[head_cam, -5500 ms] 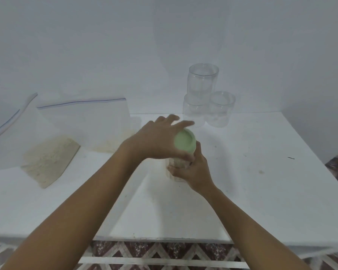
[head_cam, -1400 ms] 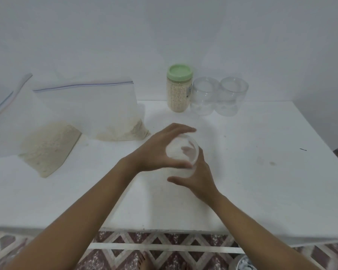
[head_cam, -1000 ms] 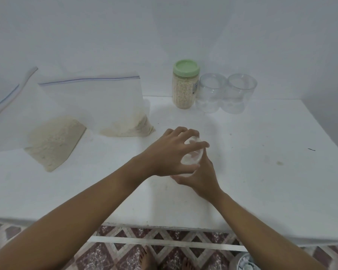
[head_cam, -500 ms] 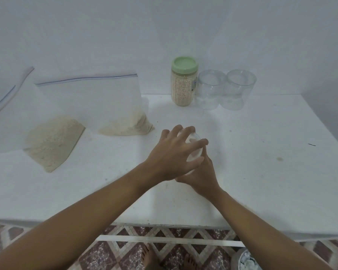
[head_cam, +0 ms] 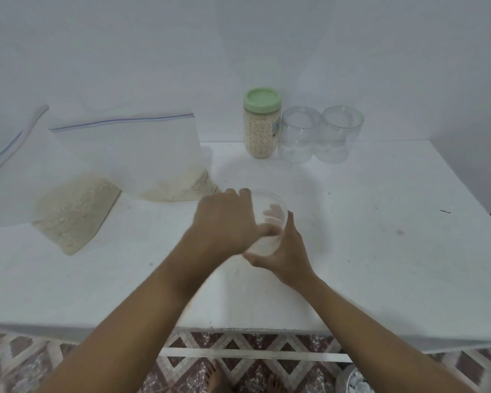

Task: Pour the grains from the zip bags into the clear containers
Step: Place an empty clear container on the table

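An empty clear container stands at the middle of the white table. My right hand wraps its near right side. My left hand covers its left side and rim, blurred by motion. Two zip bags with pale grains lie at the left: one flat, one leaning on the wall. A grain-filled jar with a green lid stands at the back, beside two empty clear containers.
The white wall rises right behind the jars and bags. The table's front edge is near my forearms, with patterned floor tiles and bare feet below. A small dark speck lies at the right.
The filled, green-lidded jar went from my hands to the back row. An empty clear container came to the middle; my left hand has slid leftward over its rim.
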Tool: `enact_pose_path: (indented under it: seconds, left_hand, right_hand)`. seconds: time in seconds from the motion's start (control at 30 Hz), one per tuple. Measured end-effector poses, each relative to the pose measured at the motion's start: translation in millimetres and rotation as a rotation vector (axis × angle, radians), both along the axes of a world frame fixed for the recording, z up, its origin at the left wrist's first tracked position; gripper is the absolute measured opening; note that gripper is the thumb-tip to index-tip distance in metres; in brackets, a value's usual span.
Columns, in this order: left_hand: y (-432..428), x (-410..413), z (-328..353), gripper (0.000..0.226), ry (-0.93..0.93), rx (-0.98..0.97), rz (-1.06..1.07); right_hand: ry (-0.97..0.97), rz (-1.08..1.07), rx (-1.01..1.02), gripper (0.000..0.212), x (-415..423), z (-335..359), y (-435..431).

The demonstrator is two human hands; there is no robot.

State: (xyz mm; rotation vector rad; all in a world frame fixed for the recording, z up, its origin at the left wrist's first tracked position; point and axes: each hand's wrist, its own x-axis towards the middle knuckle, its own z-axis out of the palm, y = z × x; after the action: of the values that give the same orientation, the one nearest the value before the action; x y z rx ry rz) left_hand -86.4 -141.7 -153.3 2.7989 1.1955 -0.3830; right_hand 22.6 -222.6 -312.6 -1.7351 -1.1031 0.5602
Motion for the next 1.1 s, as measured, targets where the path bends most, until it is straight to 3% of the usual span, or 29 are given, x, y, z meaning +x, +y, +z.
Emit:
enact_pose_path:
  seconds: [0.17,0.23,0.33,0.43,0.57,0.8,0.93,1.1]
  left_hand:
    - [23.6,-15.2,20.9,0.051,-0.235,-0.325,-0.158]
    - [29.2,-8.3,12.5,0.062,-0.258,-0.389,-0.323]
    - [36.2,4.5,-3.3,0.094,-0.142,-0.392,-0.439]
    - [39.1,13.1,-12.1,0.098,-0.074,-0.322,-0.473]
    - [37.4,17.2,-10.6,0.082,-0.183,-0.233,-0.376]
    - [72.3,-28.8,-9.8,0.084,-0.441,-0.354,-0.111]
    - [90.3,-71.1,-42.1,0.091,-0.441,-0.367,0.039]
    - [85.8,-83.5,-94.9,0.098,-0.339,-0.363,0.001]
  right_hand:
    - [0.015,0.003,0.007,0.110,0.5,0.2,2.2]
    - [0.009,0.003,0.005,0.107,-0.3,-0.1,2.8]
    - [0.001,-0.001,0.018,0.107,-0.2,0.3,3.0]
    - [0.002,0.013,0.019,0.107,-0.4,2.1,3.4]
    - [0.004,0.014,0.011,0.106,0.2,2.0,2.7]
    - [0.003,0.028,0.006,0.116,1.8,2.4,0.5]
    - [0.003,0.035,-0.007,0.115,3.3,3.2,-0.3]
    - [0.035,0.066,-0.048,0.124,4.0,4.8,-0.2]
